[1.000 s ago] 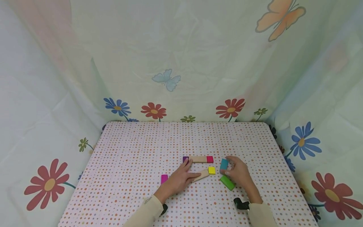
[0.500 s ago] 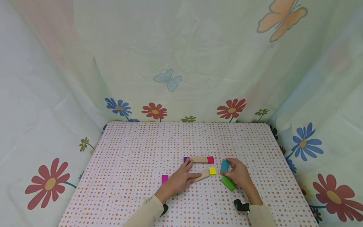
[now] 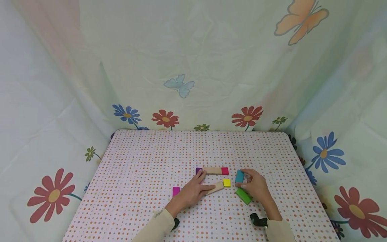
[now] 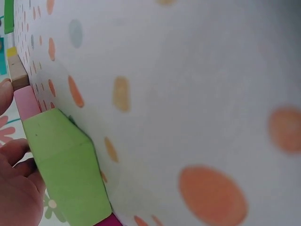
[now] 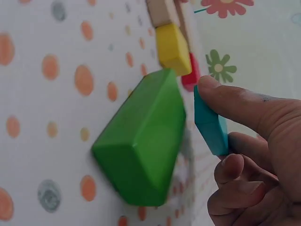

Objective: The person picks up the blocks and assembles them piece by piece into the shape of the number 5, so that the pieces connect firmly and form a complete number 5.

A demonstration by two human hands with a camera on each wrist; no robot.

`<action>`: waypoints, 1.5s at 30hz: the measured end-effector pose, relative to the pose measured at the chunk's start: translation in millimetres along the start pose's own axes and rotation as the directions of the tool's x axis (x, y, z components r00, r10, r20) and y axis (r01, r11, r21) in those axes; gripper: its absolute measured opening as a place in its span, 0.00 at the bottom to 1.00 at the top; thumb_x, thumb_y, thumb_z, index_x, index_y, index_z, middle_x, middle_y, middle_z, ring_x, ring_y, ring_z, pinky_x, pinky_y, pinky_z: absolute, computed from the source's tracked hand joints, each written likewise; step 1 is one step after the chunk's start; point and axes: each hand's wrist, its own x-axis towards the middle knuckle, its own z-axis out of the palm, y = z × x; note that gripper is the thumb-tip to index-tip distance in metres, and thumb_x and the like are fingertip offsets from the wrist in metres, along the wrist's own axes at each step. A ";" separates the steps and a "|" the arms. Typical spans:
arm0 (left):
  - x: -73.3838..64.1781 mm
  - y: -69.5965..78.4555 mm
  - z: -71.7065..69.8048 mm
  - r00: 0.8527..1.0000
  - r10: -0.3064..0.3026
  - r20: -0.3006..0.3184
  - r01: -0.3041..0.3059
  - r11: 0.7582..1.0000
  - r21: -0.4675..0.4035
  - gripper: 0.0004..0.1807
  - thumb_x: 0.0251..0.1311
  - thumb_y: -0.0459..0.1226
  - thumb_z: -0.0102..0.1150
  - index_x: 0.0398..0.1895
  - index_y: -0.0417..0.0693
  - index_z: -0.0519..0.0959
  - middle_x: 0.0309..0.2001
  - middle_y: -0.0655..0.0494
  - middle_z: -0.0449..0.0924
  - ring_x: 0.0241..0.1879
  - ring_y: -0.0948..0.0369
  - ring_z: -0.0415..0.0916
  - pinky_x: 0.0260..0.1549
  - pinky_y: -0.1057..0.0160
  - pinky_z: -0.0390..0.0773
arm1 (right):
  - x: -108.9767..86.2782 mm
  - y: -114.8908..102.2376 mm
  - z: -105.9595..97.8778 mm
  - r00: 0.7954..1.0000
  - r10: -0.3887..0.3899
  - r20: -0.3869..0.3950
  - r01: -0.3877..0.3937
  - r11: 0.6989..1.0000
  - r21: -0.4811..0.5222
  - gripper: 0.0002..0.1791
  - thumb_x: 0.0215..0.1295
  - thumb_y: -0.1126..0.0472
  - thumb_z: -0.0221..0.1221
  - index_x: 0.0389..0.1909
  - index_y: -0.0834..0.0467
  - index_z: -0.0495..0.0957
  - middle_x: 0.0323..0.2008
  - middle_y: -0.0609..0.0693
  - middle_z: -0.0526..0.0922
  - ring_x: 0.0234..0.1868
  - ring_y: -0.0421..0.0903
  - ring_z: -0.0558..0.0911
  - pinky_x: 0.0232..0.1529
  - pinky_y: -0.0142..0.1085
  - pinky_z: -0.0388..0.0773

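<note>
My right hand [image 3: 257, 185] pinches a blue block [image 3: 239, 176] between thumb and fingers, at the right of the block group. Just below it lies a green block [image 3: 243, 196], apart from the fingers in the right wrist view. My left hand [image 3: 191, 191] reaches over the blocks, its index fingertip at a purple block [image 3: 199, 170] and its thumb by a slanted wooden block [image 3: 215, 188]. A yellow block [image 3: 226, 183] touches that wooden block's end. In the left wrist view, a light green block [image 4: 68, 169] and a pink block [image 4: 27, 101] lie beside the fingers; the head view hides them.
Another wooden block [image 3: 212, 170] lies between the purple block and a red block [image 3: 225, 171]. A magenta block [image 3: 176, 191] sits left of the left forearm. The dotted table [image 3: 145, 158] meets a flowered curtain [image 3: 193, 111] at its back edge.
The whole head view shifts very slightly. Both hands and the blocks keep their places.
</note>
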 end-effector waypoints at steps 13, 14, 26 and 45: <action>0.5 1.4 -1.2 1.000 -0.018 0.011 0.018 1.000 -0.017 0.22 0.81 0.45 0.53 0.72 0.74 0.76 0.87 0.45 0.47 0.87 0.45 0.43 0.81 0.46 0.63 | -30.1 -7.1 -3.9 0.978 -0.134 0.163 0.127 0.990 0.054 0.38 0.47 0.55 0.84 0.61 0.57 0.83 0.29 0.51 0.75 0.25 0.40 0.67 0.26 0.30 0.65; 0.6 1.5 -1.2 1.000 -0.018 0.011 0.018 1.000 -0.018 0.22 0.81 0.45 0.53 0.73 0.74 0.76 0.87 0.45 0.47 0.87 0.45 0.43 0.81 0.46 0.63 | -31.1 -6.3 -2.5 0.976 -0.128 0.178 0.121 0.991 0.052 0.37 0.46 0.55 0.84 0.60 0.55 0.84 0.29 0.50 0.74 0.25 0.39 0.67 0.27 0.29 0.65; 1.0 1.2 -1.0 0.999 -0.032 0.017 0.032 0.999 -0.022 0.22 0.81 0.45 0.53 0.72 0.75 0.76 0.87 0.45 0.47 0.87 0.46 0.43 0.80 0.45 0.63 | -33.9 -7.9 7.5 0.936 -0.187 0.297 0.195 0.981 0.003 0.38 0.38 0.48 0.86 0.55 0.52 0.85 0.49 0.46 0.86 0.41 0.42 0.78 0.43 0.35 0.79; 1.1 1.8 -2.2 1.000 -0.020 0.020 0.020 0.999 -0.037 0.22 0.81 0.45 0.52 0.73 0.73 0.76 0.87 0.45 0.47 0.87 0.45 0.42 0.80 0.44 0.63 | -35.8 -11.3 1.0 0.908 -0.285 0.308 0.344 0.926 -0.158 0.28 0.43 0.45 0.83 0.48 0.46 0.90 0.46 0.38 0.84 0.50 0.41 0.82 0.56 0.47 0.84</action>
